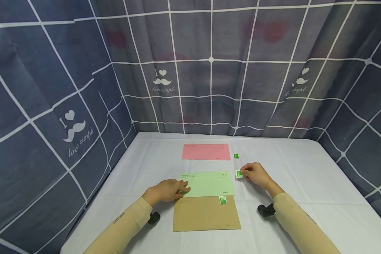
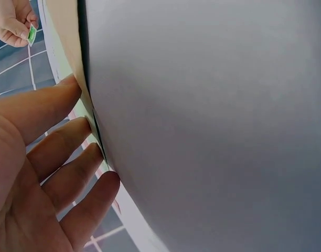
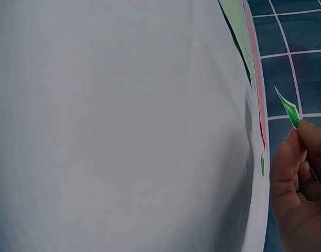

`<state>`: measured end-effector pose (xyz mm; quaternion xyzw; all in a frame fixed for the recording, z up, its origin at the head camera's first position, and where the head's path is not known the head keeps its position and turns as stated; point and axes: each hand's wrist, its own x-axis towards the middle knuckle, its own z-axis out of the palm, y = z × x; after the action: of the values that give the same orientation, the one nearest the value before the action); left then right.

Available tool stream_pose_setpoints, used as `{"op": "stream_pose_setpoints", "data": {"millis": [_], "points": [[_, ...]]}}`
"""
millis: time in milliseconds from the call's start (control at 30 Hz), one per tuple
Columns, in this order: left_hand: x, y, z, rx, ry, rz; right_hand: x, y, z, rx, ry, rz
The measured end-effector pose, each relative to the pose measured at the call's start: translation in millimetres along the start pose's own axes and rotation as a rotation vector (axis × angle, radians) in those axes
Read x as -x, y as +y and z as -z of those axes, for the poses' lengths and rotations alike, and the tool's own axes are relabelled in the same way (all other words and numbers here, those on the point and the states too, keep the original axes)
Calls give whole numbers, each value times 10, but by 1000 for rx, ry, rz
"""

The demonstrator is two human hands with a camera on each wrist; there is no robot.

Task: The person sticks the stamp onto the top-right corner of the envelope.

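Note:
Between thumb and forefinger, my right hand (image 1: 255,173) pinches a small green stamp (image 1: 239,174) with a white border, just right of the light green envelope (image 1: 209,185). The right wrist view has the stamp (image 3: 290,109) tilted up at the fingertips, above the table. My left hand (image 1: 168,190) rests with fingers spread on the left edge of the green envelope. Its thumb (image 2: 55,102) lies by the brown envelope's edge in the left wrist view. The brown envelope (image 1: 206,217) lies nearest, partly under the green one, with a green stamp (image 1: 223,200) at its upper right.
A pink envelope (image 1: 206,151) lies farther back, with another green stamp (image 1: 236,156) right of it on the white tablecloth (image 1: 289,158). Grid-patterned curtains (image 1: 193,81) stand behind and at both sides. A black wrist device (image 1: 266,210) sits under each forearm.

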<state>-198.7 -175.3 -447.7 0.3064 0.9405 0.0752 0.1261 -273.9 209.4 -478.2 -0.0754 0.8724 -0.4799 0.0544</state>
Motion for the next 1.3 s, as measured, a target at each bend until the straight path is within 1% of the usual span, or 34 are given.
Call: {"op": "stream_pose_setpoints", "data": {"millis": [267,700,900,1133,1300], "points": [[-10,-19,-6,4,9,-20,-19,-52,-39,-12,-1,23],[-11,-16,4,-9,-2,1,-86,-113,-82,-40,-27,44],[-12,-14,0,-20,-5,-8,-108,-127,-89,-41,-43,49],[-9,-8,4,-20,-3,-3,-119,-142,-79,-59,-57,63],[-4,3,8,-18,-7,3,-125,-161,-94,-61,-67,57]]}}
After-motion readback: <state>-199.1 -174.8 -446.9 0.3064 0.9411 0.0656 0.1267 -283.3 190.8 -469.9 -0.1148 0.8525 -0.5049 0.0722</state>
